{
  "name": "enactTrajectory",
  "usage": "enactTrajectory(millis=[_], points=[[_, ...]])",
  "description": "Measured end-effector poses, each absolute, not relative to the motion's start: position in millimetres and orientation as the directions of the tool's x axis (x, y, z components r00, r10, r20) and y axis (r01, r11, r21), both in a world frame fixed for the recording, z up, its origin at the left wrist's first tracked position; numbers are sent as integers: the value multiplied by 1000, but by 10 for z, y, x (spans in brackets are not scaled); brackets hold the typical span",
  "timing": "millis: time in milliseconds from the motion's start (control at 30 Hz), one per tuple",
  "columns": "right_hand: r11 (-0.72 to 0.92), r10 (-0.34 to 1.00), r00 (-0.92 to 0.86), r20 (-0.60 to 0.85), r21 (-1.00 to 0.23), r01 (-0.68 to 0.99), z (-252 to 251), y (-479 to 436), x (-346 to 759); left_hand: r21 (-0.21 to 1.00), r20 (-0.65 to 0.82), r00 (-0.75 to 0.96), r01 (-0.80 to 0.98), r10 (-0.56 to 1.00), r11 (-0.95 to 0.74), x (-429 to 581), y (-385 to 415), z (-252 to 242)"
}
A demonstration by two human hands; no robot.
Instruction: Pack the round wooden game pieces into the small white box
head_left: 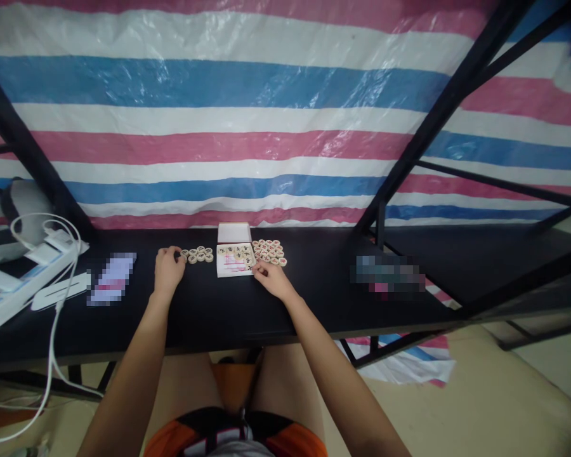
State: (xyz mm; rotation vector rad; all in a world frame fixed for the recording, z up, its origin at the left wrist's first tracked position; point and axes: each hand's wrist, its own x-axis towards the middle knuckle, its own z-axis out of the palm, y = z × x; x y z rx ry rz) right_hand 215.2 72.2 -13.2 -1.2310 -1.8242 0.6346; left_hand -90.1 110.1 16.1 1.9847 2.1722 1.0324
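Note:
An open white box (221, 270) stands mid-desk, its lid (234, 232) tipped back. Round wooden xiangqi pieces with dark characters lie in its back and right part, over red markings. At the box's right front corner, my right hand (270, 278) pinches a dark-marked xiangqi piece (250, 268). Left of the box is a small group of dark-marked xiangqi pieces (200, 255). My left hand (169, 270) is at that group's left end, its fingers curled on the outermost piece (184, 253). Several red-marked xiangqi pieces (269, 250) sit in rows right of the box.
On the black desk (209, 317), a blurred-out pale item (113, 279), a white flat object (61, 292) and a power strip with white cables (28, 279) lie to the left. A blurred-out dark item (387, 273) is at right. Black frame bars and striped sheeting (228, 146) stand behind.

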Motion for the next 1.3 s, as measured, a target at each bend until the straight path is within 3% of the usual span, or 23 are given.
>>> enactTrajectory(millis=[133,300,533,900,1033,1167,1300], points=[[399,916,-192,351,-760,514,-134,721,2151,401,398,-61,909,915,-114,-775,1177,202],[410,911,-203,358,-746,524,-122,717,2146,176,311,196,950,930,-259,-613,1305,165],[402,914,-193,356,-744,533,-105,717,2141,124,208,332,924,920,-361,-634,1427,81],[402,913,-193,359,-719,567,-83,719,2130,139,195,416,885,888,-445,-608,1483,86],[413,908,-202,366,-711,569,-79,715,2129,152,255,376,894,891,-421,-673,1491,89],[409,911,-204,359,-716,566,-92,714,2134,260,253,180,934,950,-246,-830,1545,49],[413,908,-203,365,-709,572,-107,715,2131,385,196,212,881,957,-274,-889,1570,-12]])
